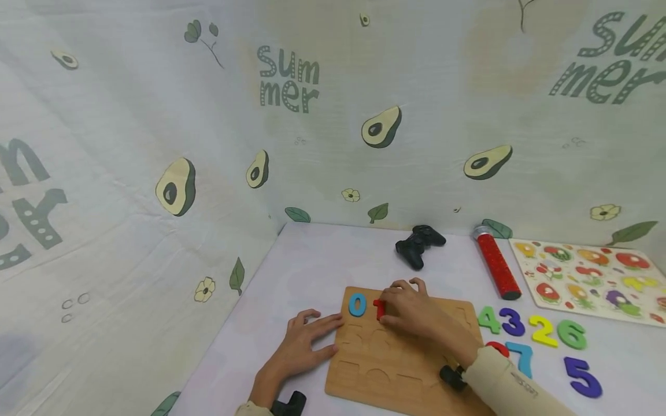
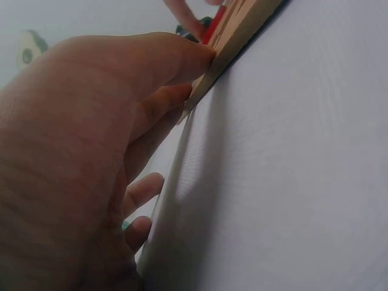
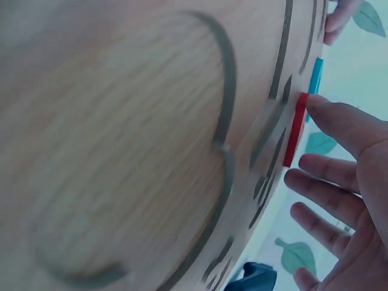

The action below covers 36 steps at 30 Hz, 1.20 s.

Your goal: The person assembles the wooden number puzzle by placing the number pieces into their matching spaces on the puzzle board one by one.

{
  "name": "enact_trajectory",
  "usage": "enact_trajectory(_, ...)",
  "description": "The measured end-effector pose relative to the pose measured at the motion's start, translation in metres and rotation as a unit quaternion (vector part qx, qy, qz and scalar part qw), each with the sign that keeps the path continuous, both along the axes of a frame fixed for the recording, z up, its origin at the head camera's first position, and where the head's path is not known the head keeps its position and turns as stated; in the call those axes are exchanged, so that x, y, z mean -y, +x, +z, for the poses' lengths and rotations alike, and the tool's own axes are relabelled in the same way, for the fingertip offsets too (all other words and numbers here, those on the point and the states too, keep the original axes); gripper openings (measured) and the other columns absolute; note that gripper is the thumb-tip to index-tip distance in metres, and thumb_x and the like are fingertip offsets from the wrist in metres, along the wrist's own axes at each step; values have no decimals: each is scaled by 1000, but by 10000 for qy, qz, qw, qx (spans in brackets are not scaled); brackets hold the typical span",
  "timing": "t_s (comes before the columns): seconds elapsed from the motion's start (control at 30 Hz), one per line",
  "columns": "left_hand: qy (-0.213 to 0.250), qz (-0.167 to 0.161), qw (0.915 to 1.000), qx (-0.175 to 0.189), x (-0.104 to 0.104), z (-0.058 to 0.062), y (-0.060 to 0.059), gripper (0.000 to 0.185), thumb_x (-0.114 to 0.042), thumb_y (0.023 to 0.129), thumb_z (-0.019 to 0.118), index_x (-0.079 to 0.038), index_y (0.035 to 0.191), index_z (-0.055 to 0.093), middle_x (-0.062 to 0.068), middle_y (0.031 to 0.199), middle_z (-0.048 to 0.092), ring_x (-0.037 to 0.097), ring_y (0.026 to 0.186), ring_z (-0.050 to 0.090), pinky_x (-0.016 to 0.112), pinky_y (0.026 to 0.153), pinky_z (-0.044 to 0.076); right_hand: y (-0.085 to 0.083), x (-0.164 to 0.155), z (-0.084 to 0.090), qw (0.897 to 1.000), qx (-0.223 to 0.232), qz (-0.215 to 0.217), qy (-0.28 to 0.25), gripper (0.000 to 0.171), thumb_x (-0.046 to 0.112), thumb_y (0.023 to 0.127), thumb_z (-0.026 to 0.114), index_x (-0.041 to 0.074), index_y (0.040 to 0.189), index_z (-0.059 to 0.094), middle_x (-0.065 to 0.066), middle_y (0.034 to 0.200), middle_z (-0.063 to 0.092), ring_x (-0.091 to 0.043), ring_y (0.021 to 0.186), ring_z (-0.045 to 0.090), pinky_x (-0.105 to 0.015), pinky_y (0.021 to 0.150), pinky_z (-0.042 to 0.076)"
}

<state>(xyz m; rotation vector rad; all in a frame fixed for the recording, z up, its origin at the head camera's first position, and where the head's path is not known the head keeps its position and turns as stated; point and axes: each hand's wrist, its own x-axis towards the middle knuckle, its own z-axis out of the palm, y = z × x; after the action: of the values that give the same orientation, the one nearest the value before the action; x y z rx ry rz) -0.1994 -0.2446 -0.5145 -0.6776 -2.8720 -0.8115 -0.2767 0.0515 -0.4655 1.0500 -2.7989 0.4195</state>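
A wooden number board [image 1: 364, 352] lies on the table with shaped recesses. In its upper left recess sits a blue 0 [image 1: 357, 304], and beside it is a red number piece [image 1: 380, 309], apparently a 1, partly hidden by my right hand [image 1: 413, 312]. The right wrist view shows that hand's thumb [image 3: 333, 118] touching the red piece [image 3: 296, 130], the other fingers spread out near it. My left hand [image 1: 304, 344] rests at the board's left edge. Its thumb and a finger touch that edge [image 2: 233, 45] in the left wrist view, the fingers extended.
Right of the board lie a green 4 [image 1: 489, 320], purple 3 [image 1: 512, 322], yellow 2 [image 1: 544, 331], green 6 [image 1: 572, 334], blue 7 [image 1: 522, 355], purple 5 [image 1: 583, 377] and a partly hidden red piece [image 1: 498, 348]. Behind are a black game controller [image 1: 416, 245], red microphone-like cylinder [image 1: 498, 263] and fruit board [image 1: 588, 277].
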Motion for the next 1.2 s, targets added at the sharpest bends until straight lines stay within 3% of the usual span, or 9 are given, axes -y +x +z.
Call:
enact_trajectory(0.53, 55, 35, 10000, 0, 1, 0, 1, 52, -49, 94, 64, -35, 143, 56, -19, 149, 48, 24, 133, 34, 57, 101, 24, 15, -44, 12, 9996, -148, 60, 224, 35, 32, 89, 76, 13, 117, 72, 1, 113, 71, -29, 118, 52, -62, 100, 28)
enact_trajectory(0.77, 51, 58, 9999, 87, -1, 2, 3, 52, -48, 94, 64, -34, 143, 57, -17, 148, 49, 24, 132, 35, 57, 101, 25, 25, -62, 15, 9993, -262, -157, 225, 32, 31, 87, 79, 14, 113, 73, 1, 111, 71, -29, 119, 53, -61, 100, 29)
enact_trajectory(1.2, 77, 67, 9999, 89, 2, 3, 1, 52, -50, 93, 65, -34, 142, 58, -18, 148, 49, 25, 133, 35, 57, 102, 24, 38, -97, 20, 9977, 13, -660, 158, 32, 32, 87, 79, 17, 115, 73, 1, 116, 70, -30, 120, 52, -63, 101, 25)
